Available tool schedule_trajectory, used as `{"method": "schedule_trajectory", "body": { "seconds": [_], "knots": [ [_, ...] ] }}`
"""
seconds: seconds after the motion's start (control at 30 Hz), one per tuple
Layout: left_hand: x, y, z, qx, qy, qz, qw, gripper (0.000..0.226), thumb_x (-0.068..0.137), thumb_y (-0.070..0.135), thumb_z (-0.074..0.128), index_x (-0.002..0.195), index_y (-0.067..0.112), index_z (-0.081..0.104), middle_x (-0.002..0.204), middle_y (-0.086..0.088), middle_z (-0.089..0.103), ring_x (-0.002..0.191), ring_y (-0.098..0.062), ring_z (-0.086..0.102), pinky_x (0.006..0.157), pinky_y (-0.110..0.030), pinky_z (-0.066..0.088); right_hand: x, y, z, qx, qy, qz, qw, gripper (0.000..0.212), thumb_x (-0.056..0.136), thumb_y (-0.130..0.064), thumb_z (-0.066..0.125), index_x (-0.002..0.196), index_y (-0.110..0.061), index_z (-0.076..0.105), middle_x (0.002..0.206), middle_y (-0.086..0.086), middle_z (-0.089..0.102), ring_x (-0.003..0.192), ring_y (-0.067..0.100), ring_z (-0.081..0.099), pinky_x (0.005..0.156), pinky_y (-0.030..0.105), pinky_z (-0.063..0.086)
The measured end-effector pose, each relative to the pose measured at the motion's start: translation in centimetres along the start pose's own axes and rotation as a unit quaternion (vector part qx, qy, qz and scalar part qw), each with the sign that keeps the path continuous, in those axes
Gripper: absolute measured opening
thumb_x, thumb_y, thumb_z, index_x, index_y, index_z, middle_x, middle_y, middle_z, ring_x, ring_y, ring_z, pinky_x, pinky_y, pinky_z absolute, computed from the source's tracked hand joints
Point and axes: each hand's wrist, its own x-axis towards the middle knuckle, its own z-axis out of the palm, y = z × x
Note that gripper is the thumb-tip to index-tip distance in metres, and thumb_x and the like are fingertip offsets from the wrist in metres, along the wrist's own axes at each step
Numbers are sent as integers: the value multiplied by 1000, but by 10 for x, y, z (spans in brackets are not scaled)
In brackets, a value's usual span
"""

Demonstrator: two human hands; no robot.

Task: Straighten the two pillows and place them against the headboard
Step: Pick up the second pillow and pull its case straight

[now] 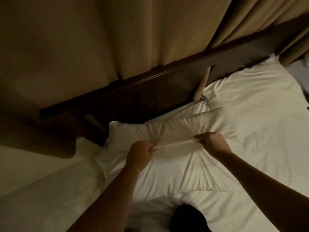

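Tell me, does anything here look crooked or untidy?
Yes. The near pillow lies wrinkled and askew, its fabric bunched between the left hand and the right hand. The far pillow is creased too.

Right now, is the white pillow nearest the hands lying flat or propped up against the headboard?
Lying flat. The white fabric pillow rests on the bed below the dark wooden headboard; both hands pinch its cover taut.

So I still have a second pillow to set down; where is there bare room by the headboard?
Free: the sheet right of the held pillow, below the headboard. Crowded: the left end, where both hands, left and right, grip the pillow and it meets the headboard.
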Motion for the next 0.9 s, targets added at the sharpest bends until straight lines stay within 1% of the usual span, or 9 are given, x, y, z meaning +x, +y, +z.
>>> {"method": "schedule_trajectory", "body": {
  "seconds": [0.07, 0.1, 0.17, 0.33, 0.4, 0.5, 0.67, 0.8, 0.9],
  "knots": [
    [0, -5, 19, -8, 23, -32, 999, 25, 94, 29, 74, 73, 16, 77, 68, -5, 70, 65, -19, 65, 61, -28, 39, 18, 17, 18, 3, 3, -45, 999, 26, 87, -15, 77, 111, -24, 80, 109, 5, 78, 96, 29, 74, 81, 37, 57],
    [1, -8, 28, -7, 34, -42, 999, 22, 95, 29, 74, 77, 16, 79, 71, -5, 72, 69, -20, 67, 63, -30, 44, 28, 25, 26, 1, 3, -67, 998, 27, 86, -15, 78, 111, -24, 80, 108, 5, 78, 94, 30, 74, 78, 39, 59],
    [1, -12, 46, -4, 60, -60, 996, 18, 95, 30, 73, 89, 17, 83, 82, -4, 78, 79, -21, 71, 73, -33, 53, 46, 36, 40, -2, 3, -106, 994, 28, 86, -15, 78, 112, -25, 79, 108, 5, 78, 92, 31, 75, 74, 41, 60],
    [7, -10, 63, 17, 120, -105, 987, 21, 99, 31, 69, 110, 20, 83, 104, -3, 81, 97, -21, 73, 89, -30, 53, 88, 44, 50, 11, 23, -178, 984, 28, 87, -16, 77, 113, -26, 78, 106, 5, 79, 89, 31, 74, 73, 40, 61],
    [10, -4, 65, 32, 146, -118, 982, 22, 97, 30, 71, 113, 19, 82, 106, -4, 81, 99, -24, 74, 92, -32, 55, 99, 45, 47, 13, 21, -185, 982, 28, 88, -18, 76, 114, -27, 78, 107, 4, 78, 90, 31, 74, 73, 39, 60],
    [13, 6, 61, 36, 172, -135, 975, 24, 96, 28, 73, 118, 20, 80, 109, -4, 80, 104, -24, 74, 96, -30, 54, 105, 45, 41, 19, 31, -194, 980, 27, 89, -17, 76, 114, -25, 78, 107, 5, 78, 91, 31, 74, 73, 37, 58],
    [24, -1, 57, 53, 189, -126, 973, 26, 93, 24, 75, 119, 21, 79, 110, -7, 80, 103, -27, 75, 95, -34, 57, 113, 45, 47, 24, 59, -201, 978, 28, 86, -12, 77, 113, -20, 79, 103, 9, 79, 86, 33, 74, 70, 38, 57],
    [29, -15, 63, 44, 199, -128, 971, 27, 94, 19, 73, 120, 23, 79, 112, -3, 80, 103, -24, 74, 96, -29, 53, 120, 44, 64, 26, 70, -211, 975, 31, 86, -10, 77, 116, -19, 78, 97, 10, 78, 79, 34, 73, 64, 38, 57],
    [32, -27, 74, 33, 213, -134, 967, 28, 95, 19, 69, 120, 26, 79, 112, 0, 80, 103, -21, 74, 96, -32, 58, 128, 45, 78, 23, 72, -220, 972, 32, 86, -9, 77, 117, -19, 77, 96, 9, 78, 77, 33, 72, 62, 38, 58]
  ]
}}
